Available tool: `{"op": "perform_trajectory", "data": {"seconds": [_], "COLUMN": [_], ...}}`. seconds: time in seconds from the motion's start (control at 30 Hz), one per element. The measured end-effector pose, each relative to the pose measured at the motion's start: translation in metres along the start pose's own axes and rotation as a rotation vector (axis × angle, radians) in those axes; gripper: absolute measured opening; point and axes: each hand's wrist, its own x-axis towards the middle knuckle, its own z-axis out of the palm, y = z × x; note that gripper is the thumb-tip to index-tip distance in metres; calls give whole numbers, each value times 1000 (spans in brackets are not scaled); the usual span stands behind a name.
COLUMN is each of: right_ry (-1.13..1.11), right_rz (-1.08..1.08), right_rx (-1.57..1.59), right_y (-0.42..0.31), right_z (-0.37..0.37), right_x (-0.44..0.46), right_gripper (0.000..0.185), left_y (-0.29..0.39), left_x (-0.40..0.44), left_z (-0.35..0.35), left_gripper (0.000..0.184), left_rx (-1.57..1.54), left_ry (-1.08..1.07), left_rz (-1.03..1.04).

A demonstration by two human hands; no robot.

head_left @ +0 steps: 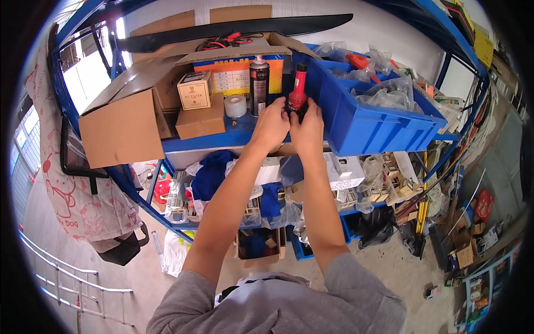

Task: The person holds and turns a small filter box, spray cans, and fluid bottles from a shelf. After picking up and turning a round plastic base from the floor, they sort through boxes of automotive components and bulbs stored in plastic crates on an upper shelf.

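Both hands, the left hand (271,127) and the right hand (306,128), hold a slim red bottle with a black cap (298,88), their fingers curled close around its low part. The bottle is upright at the blue metal shelf (206,142), between a tall black spray can (259,86) and a big blue plastic bin (361,131). The hands hide its bottom.

Single head-worn camera: wide, round-edged view, facing forward and down; grey shirt (278,312) close below, fingers (315,109) and blue shelf (194,143) farther forward.
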Motion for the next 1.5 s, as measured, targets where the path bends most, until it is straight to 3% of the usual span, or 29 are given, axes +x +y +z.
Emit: {"op": "perform_trajectory", "data": {"seconds": [0.2, 0.27, 0.37, 0.5, 0.77, 0.9, 1.5], "right_ry": [-118, -319, -467, -581, -678, -705, -732], "right_rz": [-60, 203, 214, 399, 464, 421, 424], "right_rx": [164, 753, 814, 972, 1160, 1204, 1211], "right_y": [-11, -26, -25, -45, -56, -49, -55], "right_z": [-23, -40, -53, -70, -80, -83, -100], "right_x": [-8, -17, -31, -53, -106, -124, -138], "right_gripper": [50, 49, 47, 48, 48, 51, 48], "left_y": [24, 34, 50, 67, 72, 75, 80], "left_x": [-32, -55, -90, -128, -199, -216, -241], "left_z": [-27, -41, -69, -90, -91, -94, -86], "left_gripper": [41, 44, 52, 66, 70, 70, 76], "left_rx": [-261, -314, -376, -378, -492, -431, -460], "left_ry": [3, 26, -2, -68, 74, 87, 127], "left_rz": [-43, -48, -55, -74, -170, -97, -125]}}
